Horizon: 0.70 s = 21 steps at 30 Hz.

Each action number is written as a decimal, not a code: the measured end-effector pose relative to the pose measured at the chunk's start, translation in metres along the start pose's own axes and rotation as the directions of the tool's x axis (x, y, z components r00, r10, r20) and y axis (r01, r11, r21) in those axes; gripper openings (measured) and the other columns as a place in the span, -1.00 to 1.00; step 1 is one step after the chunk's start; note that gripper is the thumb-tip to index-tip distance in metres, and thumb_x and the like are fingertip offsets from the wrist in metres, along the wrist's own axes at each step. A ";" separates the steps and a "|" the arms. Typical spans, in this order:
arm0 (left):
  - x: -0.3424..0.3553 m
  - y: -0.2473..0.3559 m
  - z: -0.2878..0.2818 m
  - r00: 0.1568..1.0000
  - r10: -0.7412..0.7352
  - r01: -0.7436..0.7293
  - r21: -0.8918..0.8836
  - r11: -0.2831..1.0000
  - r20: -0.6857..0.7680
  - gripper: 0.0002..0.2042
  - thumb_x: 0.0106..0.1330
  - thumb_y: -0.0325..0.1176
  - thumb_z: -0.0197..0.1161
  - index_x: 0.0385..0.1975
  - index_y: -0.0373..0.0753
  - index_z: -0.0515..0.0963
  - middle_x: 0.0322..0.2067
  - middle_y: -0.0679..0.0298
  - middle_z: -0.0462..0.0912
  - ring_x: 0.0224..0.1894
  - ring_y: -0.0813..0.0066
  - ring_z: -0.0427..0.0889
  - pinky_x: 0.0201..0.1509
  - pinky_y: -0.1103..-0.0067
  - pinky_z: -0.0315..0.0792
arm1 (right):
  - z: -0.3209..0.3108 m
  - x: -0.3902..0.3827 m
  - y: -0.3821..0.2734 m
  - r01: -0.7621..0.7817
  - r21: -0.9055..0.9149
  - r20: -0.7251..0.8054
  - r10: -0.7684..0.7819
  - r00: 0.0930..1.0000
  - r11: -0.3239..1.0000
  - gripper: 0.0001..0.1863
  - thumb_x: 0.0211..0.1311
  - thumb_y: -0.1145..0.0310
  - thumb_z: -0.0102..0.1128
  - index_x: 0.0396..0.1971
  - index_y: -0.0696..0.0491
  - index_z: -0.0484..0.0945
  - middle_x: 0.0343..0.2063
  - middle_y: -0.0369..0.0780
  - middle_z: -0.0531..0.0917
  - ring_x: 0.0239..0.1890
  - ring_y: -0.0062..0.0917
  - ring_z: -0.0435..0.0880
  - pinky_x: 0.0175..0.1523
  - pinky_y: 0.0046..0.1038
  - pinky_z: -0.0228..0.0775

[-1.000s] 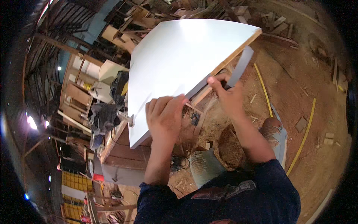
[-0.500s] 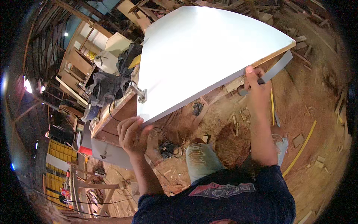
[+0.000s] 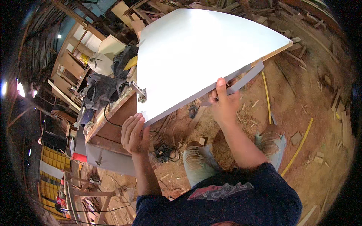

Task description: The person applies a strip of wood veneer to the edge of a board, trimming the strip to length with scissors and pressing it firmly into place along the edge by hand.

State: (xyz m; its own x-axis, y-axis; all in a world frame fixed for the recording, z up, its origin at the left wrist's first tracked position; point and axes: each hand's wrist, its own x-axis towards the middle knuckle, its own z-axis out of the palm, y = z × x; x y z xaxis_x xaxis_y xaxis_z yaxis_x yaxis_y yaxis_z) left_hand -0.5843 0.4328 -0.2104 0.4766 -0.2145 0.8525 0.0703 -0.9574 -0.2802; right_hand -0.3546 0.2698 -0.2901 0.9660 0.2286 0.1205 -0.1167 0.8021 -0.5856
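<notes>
A large white panel (image 3: 203,49) lies tilted in front of me, with a metal hinge (image 3: 141,94) on its left side. My left hand (image 3: 134,135) grips its near left corner, fingers on top. Along the near edge, grey covers most of the length, and bare wood shows toward the far right. My right hand (image 3: 226,103) is closed at this edge, thumb on the upper rim, fingers beneath. A grey edging strip (image 3: 249,77) sticks out past the right hand, its free end curving away from the panel. The curled fingers partly hide the strip.
A wooden workbench or cabinet (image 3: 113,120) stands left, with black plastic bags (image 3: 98,90) on it. A black cable coil (image 3: 166,152) lies on the dirt floor beside my knee. Yellow strips (image 3: 298,147) and wood scraps are scattered right. A wooden trestle (image 3: 94,192) stands lower left.
My right hand has slid left along the panel's near edge, and the strip's free end has moved left with it. My left hand stays on the corner.
</notes>
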 end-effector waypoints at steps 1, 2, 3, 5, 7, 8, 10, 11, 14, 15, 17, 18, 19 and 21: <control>-0.001 0.000 0.001 1.000 0.001 -0.001 -0.008 1.000 0.002 -0.81 0.32 -0.45 0.44 -0.10 -0.29 0.74 -0.12 0.08 0.83 0.00 0.06 0.81 0.18 0.18 0.65 | 0.002 -0.003 0.000 0.009 0.113 0.093 -0.020 0.995 0.994 -0.50 0.35 -0.07 0.48 -0.18 0.03 0.45 -0.40 -0.36 0.53 -0.44 -0.65 0.49 -0.44 -0.51 0.32; -0.001 0.000 0.002 1.000 0.005 -0.005 -0.007 1.000 -0.013 -0.83 0.34 -0.44 0.43 -0.11 -0.30 0.74 -0.12 0.08 0.83 0.00 0.06 0.81 0.17 0.19 0.65 | 0.004 -0.006 0.002 0.013 0.111 0.086 -0.023 0.996 0.994 -0.50 0.35 -0.07 0.48 -0.18 0.03 0.45 -0.40 -0.36 0.53 -0.44 -0.65 0.49 -0.44 -0.51 0.32; -0.002 0.000 0.001 1.000 0.007 -0.007 -0.001 1.000 -0.026 -0.84 0.36 -0.43 0.42 -0.12 -0.30 0.74 -0.13 0.08 0.83 -0.01 0.06 0.82 0.16 0.19 0.66 | 0.005 -0.011 0.005 -0.047 0.061 0.108 0.041 0.993 0.997 -0.51 0.36 -0.07 0.47 -0.19 0.03 0.45 -0.42 -0.35 0.53 -0.46 -0.65 0.48 -0.43 -0.51 0.32; -0.003 -0.001 0.001 1.000 0.008 -0.009 -0.004 1.000 -0.026 -0.84 0.38 -0.42 0.41 -0.13 -0.31 0.74 -0.14 0.07 0.83 -0.02 0.06 0.82 0.15 0.19 0.66 | 0.018 -0.025 0.007 -0.123 -0.049 0.076 0.127 0.989 0.991 -0.54 0.40 -0.05 0.43 -0.28 0.04 0.47 -0.50 -0.34 0.52 -0.52 -0.63 0.48 -0.44 -0.51 0.31; -0.003 -0.001 0.003 0.999 0.007 -0.007 -0.004 1.000 -0.031 -0.85 0.40 -0.40 0.41 -0.14 -0.32 0.75 -0.14 0.07 0.83 -0.02 0.06 0.82 0.14 0.20 0.66 | 0.026 -0.033 0.014 -0.105 -0.014 0.131 0.106 0.986 0.994 -0.54 0.41 -0.04 0.42 -0.33 0.04 0.47 -0.51 -0.34 0.51 -0.52 -0.64 0.48 -0.45 -0.50 0.31; -0.003 -0.001 0.005 0.999 0.004 -0.004 -0.001 1.000 -0.039 -0.84 0.41 -0.38 0.40 -0.14 -0.32 0.75 -0.14 0.07 0.83 -0.03 0.06 0.82 0.14 0.20 0.66 | 0.028 -0.035 0.016 -0.096 0.024 0.190 0.089 0.978 0.995 -0.54 0.42 -0.04 0.42 -0.38 0.03 0.48 -0.52 -0.34 0.51 -0.52 -0.64 0.48 -0.46 -0.50 0.31; -0.003 -0.001 0.005 0.999 0.002 -0.002 0.002 1.000 -0.045 -0.83 0.42 -0.37 0.40 -0.14 -0.32 0.75 -0.14 0.07 0.83 -0.03 0.07 0.82 0.14 0.20 0.67 | 0.033 -0.037 0.016 -0.084 -0.004 0.211 0.083 0.974 0.996 -0.54 0.40 -0.02 0.45 -0.43 0.02 0.47 -0.53 -0.36 0.51 -0.51 -0.64 0.49 -0.45 -0.50 0.31; -0.004 -0.001 0.006 0.999 -0.018 0.018 0.012 1.000 -0.039 -0.84 0.42 -0.36 0.40 -0.14 -0.31 0.75 -0.14 0.08 0.83 -0.02 0.07 0.82 0.14 0.19 0.66 | 0.033 -0.038 0.015 -0.074 -0.032 0.235 0.080 0.969 0.997 -0.54 0.38 0.00 0.47 -0.48 0.02 0.47 -0.55 -0.37 0.50 -0.51 -0.64 0.49 -0.45 -0.50 0.30; -0.007 0.000 0.003 0.997 -0.067 0.067 -0.001 0.998 -0.030 -0.84 0.41 -0.36 0.41 -0.14 -0.28 0.75 -0.12 0.12 0.83 0.02 0.09 0.81 0.18 0.18 0.65 | 0.014 -0.046 0.013 0.192 -0.422 0.484 0.041 0.874 0.886 -0.62 0.34 0.19 0.52 -0.44 -0.01 0.44 -0.55 -0.40 0.49 -0.55 -0.68 0.47 -0.45 -0.47 0.36; -0.007 -0.002 -0.001 0.995 -0.095 0.094 -0.020 0.995 -0.036 -0.85 0.41 -0.35 0.42 -0.14 -0.27 0.75 -0.11 0.14 0.83 0.04 0.09 0.80 0.20 0.17 0.64 | 0.001 -0.047 0.012 0.193 -0.416 0.493 0.042 0.869 0.888 -0.62 0.34 0.19 0.52 -0.44 -0.01 0.44 -0.55 -0.40 0.49 -0.55 -0.68 0.47 -0.45 -0.47 0.36; -0.011 -0.004 0.003 0.994 -0.102 0.101 -0.039 0.994 -0.034 -0.82 0.43 -0.32 0.40 -0.10 -0.26 0.73 -0.07 0.12 0.82 0.08 0.06 0.78 0.25 0.14 0.61 | -0.045 -0.034 0.003 0.523 -0.462 0.573 -0.209 0.793 0.716 -0.64 0.29 0.24 0.55 -0.50 -0.03 0.47 -0.54 -0.37 0.55 -0.52 -0.64 0.51 -0.39 -0.47 0.40; -0.015 -0.005 0.005 0.994 -0.107 0.106 -0.057 0.993 -0.009 -0.79 0.46 -0.28 0.38 -0.05 -0.25 0.71 -0.03 0.11 0.80 0.12 0.03 0.76 0.30 0.12 0.58 | -0.059 -0.019 -0.019 0.630 -0.479 0.582 -0.316 0.749 0.611 -0.68 0.27 0.26 0.56 -0.46 -0.02 0.52 -0.51 -0.34 0.61 -0.47 -0.59 0.55 -0.32 -0.45 0.43; -0.015 -0.007 0.003 0.992 -0.126 0.125 -0.042 0.991 -0.011 -0.79 0.46 -0.28 0.38 -0.05 -0.25 0.71 -0.03 0.11 0.80 0.12 0.03 0.76 0.30 0.12 0.58 | -0.065 0.001 -0.053 0.717 -0.487 0.592 -0.416 0.691 0.499 -0.72 0.25 0.27 0.56 -0.43 -0.02 0.56 -0.47 -0.32 0.66 -0.42 -0.54 0.60 -0.25 -0.43 0.46; -0.017 -0.009 0.002 0.992 -0.128 0.128 -0.061 0.990 -0.004 -0.80 0.46 -0.32 0.37 -0.03 -0.24 0.70 0.01 0.11 0.79 0.15 0.06 0.75 0.39 0.07 0.51 | -0.071 0.036 -0.109 0.796 -0.555 0.690 -0.401 0.602 0.241 -0.80 0.16 0.36 0.56 -0.27 0.01 0.70 -0.31 -0.28 0.72 -0.11 -0.42 0.64 0.07 -0.28 0.44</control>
State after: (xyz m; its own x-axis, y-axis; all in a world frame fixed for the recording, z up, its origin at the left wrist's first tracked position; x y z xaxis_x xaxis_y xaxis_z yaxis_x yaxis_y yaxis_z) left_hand -0.5915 0.4451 -0.2233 0.4601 -0.0910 0.8832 0.0765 -0.9870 -0.1415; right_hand -0.2905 0.1520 -0.2789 0.4694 0.1967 0.8608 0.8691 0.0693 -0.4898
